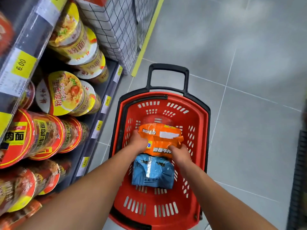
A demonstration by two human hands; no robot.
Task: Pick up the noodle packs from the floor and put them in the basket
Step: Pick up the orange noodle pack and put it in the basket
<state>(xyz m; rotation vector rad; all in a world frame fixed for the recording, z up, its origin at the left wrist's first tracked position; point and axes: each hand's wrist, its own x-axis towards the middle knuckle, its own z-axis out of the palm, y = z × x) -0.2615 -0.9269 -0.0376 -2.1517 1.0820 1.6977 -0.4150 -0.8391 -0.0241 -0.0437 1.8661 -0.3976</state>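
A red plastic basket (201,130) with a black rim and a black pull handle stands on the grey floor below me. Inside it lies a blue noodle pack (153,173) on the basket's bottom. An orange noodle pack (163,135) sits just beyond the blue one, inside the basket. My left hand (138,141) grips the orange pack's left edge. My right hand (180,153) holds its near right corner. Both forearms reach down from the bottom of the view.
Store shelves (99,113) with yellow price tags run along the left, stacked with yellow cup noodles (66,92) and red cup noodles (33,138). A wire-grid rack (119,30) stands beyond them. Grey tiled floor (249,80) spreads to the right; a dark object (299,180) edges the far right.
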